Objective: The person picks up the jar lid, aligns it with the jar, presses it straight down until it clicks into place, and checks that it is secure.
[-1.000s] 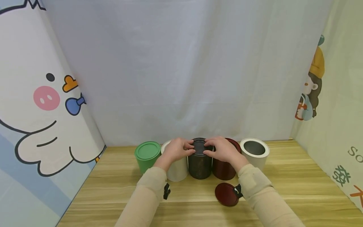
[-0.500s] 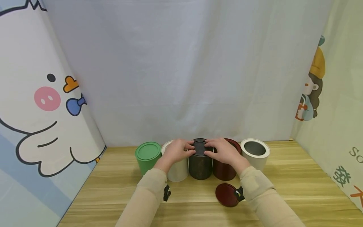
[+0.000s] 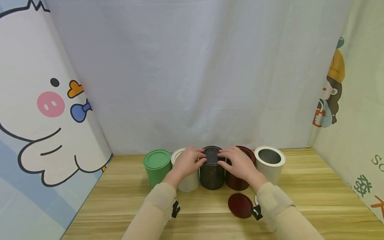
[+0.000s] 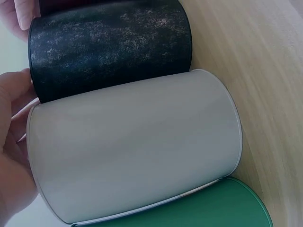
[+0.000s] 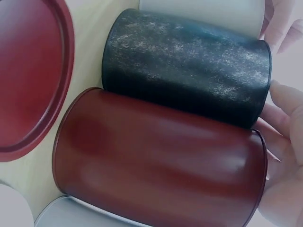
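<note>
Little has moved since a second ago: both hands stay at the top of the black tin point(image 3: 212, 171), while the right forearm has shifted a touch rightward, so the loose red lid point(image 3: 240, 205) on the worktop point(image 3: 315, 200) now shows whole beside the sleeve.

That black tin stands upright in the middle of a row of five tins along the back of the worktop, its dark lid point(image 3: 212, 155) on top. On its left stands a white tin point(image 3: 187, 180), touching it, and further left a green tin point(image 3: 156, 166) with its green lid on. On its right stands a dark red tin point(image 3: 237, 180), also touching it, and beyond that an open white tin point(image 3: 269, 161) whose grey inside shows.

From the left, the left hand point(image 3: 187, 161) reaches over the white tin, and its curled fingers grip the rim of the black tin's lid. From the other side, the right hand point(image 3: 238, 163) lies over the mouth of the red tin, its fingers likewise curled on the same lid rim.

Wrist views show the black tin's speckled wall pressed between its white and red neighbours, with fingertips at its top edge.

A pale curtain point(image 3: 192, 73) hangs behind the row, with cartoon-printed panels at either side.
</note>
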Available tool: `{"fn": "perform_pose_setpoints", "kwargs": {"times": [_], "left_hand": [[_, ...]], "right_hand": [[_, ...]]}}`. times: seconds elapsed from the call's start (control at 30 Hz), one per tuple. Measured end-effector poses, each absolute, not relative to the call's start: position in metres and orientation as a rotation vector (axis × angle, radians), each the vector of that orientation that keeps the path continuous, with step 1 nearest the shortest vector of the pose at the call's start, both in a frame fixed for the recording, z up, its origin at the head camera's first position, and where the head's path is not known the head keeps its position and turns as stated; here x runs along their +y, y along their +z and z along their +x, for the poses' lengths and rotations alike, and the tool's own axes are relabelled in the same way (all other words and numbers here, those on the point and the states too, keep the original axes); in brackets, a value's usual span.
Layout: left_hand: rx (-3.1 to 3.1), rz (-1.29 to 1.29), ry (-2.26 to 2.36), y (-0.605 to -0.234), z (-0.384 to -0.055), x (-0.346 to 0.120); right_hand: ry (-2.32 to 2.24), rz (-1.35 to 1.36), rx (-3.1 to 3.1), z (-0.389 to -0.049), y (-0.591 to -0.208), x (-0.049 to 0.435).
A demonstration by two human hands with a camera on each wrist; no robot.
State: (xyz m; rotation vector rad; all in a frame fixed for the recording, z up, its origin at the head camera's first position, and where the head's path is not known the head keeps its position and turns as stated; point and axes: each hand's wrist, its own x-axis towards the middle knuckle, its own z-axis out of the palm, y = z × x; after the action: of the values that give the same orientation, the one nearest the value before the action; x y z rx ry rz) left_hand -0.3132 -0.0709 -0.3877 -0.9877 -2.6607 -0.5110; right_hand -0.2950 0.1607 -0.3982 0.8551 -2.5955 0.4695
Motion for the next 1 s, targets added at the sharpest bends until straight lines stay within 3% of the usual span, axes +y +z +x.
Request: {"fn": "perform_pose_setpoints", "kwargs": {"times": [1.0], "left_hand": [[-2.524, -1.122, -0.622, -0.395, -0.259, -0.043]], "right_hand": [[0.591, 0.886, -2.459, -0.238, -0.407, 0.201]]}}
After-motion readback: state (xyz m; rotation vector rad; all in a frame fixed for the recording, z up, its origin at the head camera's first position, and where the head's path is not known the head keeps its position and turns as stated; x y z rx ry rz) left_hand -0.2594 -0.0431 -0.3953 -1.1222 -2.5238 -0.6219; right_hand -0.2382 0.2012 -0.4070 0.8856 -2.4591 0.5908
